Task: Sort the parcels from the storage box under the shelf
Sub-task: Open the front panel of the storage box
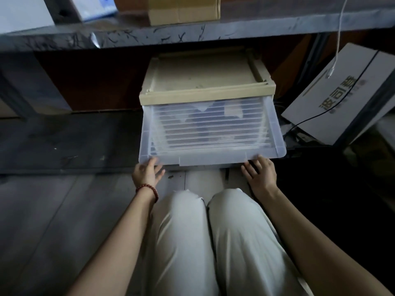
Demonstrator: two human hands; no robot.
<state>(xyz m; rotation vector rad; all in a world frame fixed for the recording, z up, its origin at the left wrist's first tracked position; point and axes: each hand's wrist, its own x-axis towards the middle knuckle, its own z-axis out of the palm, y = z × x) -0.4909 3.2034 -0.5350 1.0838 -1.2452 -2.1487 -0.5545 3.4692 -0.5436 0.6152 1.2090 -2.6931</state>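
Note:
A storage box (205,95) with a beige top stands under the grey shelf (192,33). Its clear ribbed front flap (211,133) is swung outward and down toward me. Through the flap I make out blurred dark and white parcels (213,116) inside. My left hand (147,174), with a red bead bracelet on the wrist, touches the flap's lower left corner with fingers spread. My right hand (259,174) sits just under the flap's lower right edge, fingers straight.
A white carton with dark lettering (342,95) leans to the right of the box, a black cable across it. A white cable (339,37) hangs from above. A brown cardboard box (183,9) sits on the shelf. My knees (205,210) are right below the flap.

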